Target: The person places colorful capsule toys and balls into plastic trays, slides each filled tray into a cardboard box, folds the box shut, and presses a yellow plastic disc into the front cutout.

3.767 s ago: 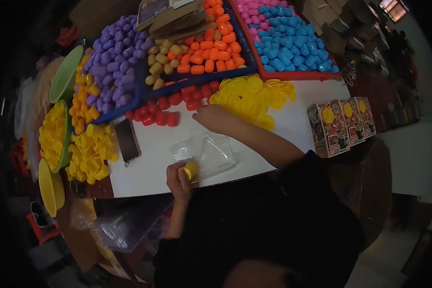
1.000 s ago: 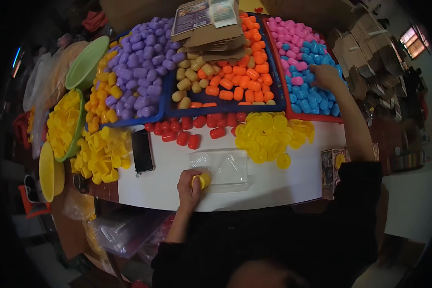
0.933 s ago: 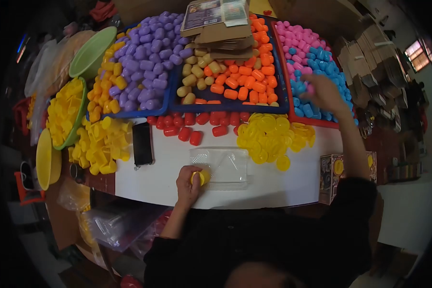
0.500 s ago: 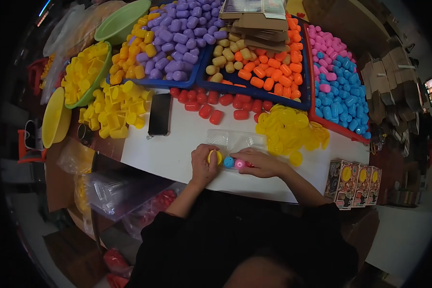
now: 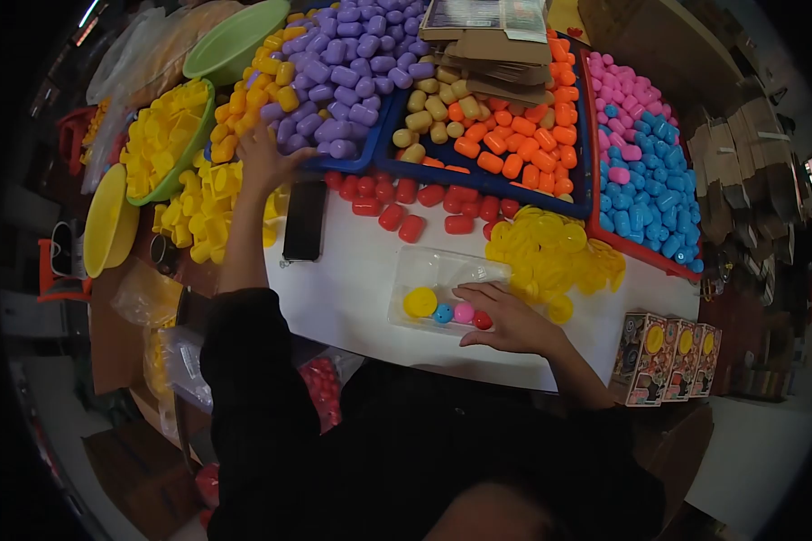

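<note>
My left hand (image 5: 266, 160) is stretched out, fingers spread, at the front edge of the blue tray, beside yellow-orange capsules (image 5: 223, 140) and purple capsules (image 5: 341, 90). Nothing shows in its grasp. My right hand (image 5: 505, 320) rests with fingers apart at the right side of a clear plastic tray (image 5: 456, 261). Along the tray's near side lie a yellow disc (image 5: 419, 302), a blue piece (image 5: 443, 313), a pink piece (image 5: 464, 312) and a red piece (image 5: 483, 321). The right fingertips are by the pink and red pieces.
Red capsules (image 5: 412, 228) and a black phone (image 5: 304, 222) lie beyond the clear tray. Yellow discs (image 5: 550, 252) are heaped right of it. Printed boxes (image 5: 645, 361) stand at the right, near a red tray (image 5: 641, 250). Cardboard (image 5: 492, 50) is stacked on the blue tray.
My left hand has left the clear tray and reached up and left to the capsules. The yellow disc now lies in the tray. My right hand has shifted slightly right and opened.
</note>
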A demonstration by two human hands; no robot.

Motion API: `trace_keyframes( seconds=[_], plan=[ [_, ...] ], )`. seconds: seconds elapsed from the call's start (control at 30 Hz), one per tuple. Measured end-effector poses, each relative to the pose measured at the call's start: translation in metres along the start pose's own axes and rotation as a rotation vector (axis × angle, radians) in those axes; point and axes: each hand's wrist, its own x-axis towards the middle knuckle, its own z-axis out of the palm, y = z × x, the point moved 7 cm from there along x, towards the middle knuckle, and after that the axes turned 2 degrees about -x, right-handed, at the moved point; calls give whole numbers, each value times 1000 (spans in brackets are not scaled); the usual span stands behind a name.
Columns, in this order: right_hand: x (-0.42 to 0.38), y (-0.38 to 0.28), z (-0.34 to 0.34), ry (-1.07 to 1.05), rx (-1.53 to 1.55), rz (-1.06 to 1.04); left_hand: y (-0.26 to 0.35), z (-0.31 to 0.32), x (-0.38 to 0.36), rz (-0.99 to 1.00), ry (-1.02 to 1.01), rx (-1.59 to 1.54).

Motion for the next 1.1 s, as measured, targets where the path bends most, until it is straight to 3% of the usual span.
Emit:
trace_keyframes(
  seconds=[0.03,0.07,0.1,0.13,0.23,0.3,0.4,0.47,0.53,0.57,0.63,0.73,0.8,0.87,0.9,0.97,1.03,1.1],
  plan=[
    [-3,-3,-12,66,38,-50,-6,15,8,-24,-139,54],
    [-7,-5,-24,133,74,-96,-8,21,13,-9,-148,35],
    [-8,0,-33,142,73,-75,-9,25,18,-23,-220,45],
    [-7,7,-54,295,84,-31,-7,27,20,-37,-289,60],
    [14,47,-107,699,49,138,-7,22,9,20,-175,18],
    [54,78,-125,794,-154,122,-8,24,3,50,-116,-56],
    [143,126,-123,403,-330,276,1,22,-2,104,-48,-66],
    [172,136,-121,317,-376,300,5,22,2,98,-83,-117],
    [188,136,-120,101,-525,372,7,18,7,146,-92,-102],
    [190,134,-121,111,-530,369,7,19,9,182,-120,-92],
    [184,105,-139,410,-406,185,4,17,15,157,-160,-90],
    [208,90,-127,489,-501,108,-1,16,16,106,-238,-112],
    [234,102,-112,471,-608,164,-3,7,21,78,-242,-135],
    [249,111,-112,432,-714,222,-15,-10,18,-121,-138,-278],
    [254,116,-112,366,-701,216,-11,-15,13,-126,-150,-274],
    [252,118,-111,290,-618,187,-10,-22,-6,-415,-74,-881],
    [251,122,-115,259,-617,202,11,-23,-23,-395,-90,-977],
    [245,122,-112,240,-612,221,37,-7,-44,-434,-285,-1209]
  ],
)
